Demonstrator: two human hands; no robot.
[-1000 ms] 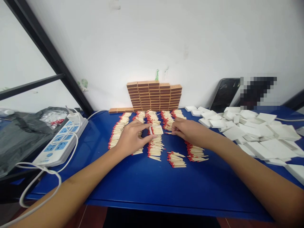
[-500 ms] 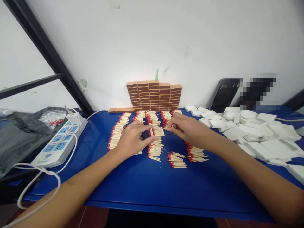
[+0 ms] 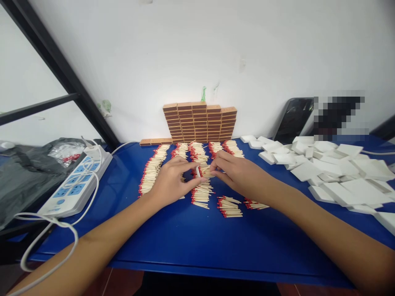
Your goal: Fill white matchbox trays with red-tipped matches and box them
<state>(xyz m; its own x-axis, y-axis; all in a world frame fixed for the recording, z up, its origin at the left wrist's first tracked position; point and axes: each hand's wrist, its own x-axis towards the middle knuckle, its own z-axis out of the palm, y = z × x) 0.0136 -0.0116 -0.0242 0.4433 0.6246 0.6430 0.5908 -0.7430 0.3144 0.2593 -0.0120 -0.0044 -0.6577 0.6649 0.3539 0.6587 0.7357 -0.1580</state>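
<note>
Well left of the stack (image 3: 200,123) of matchboxes lay a dark bag (image 3: 24,176); nearer the stack sat a power strip (image 3: 75,183) with a looped cord (image 3: 74,246). A low row of boxes (image 3: 156,142) lay at the stack's left foot. In front of the stack, the left hand (image 3: 173,176) gripped a small white tray (image 3: 198,172) between thumb and fingers, with matches in it. Red-headed matches (image 3: 202,193) spread in rows on the worktop (image 3: 185,242) before the stack. Before the stack's right part, the right hand (image 3: 234,169) bent fingers and thumb towards each other beside the tray; whether they pinched a match could not be told. Right of the stack lay a heap (image 3: 339,168) of white trays.
</note>
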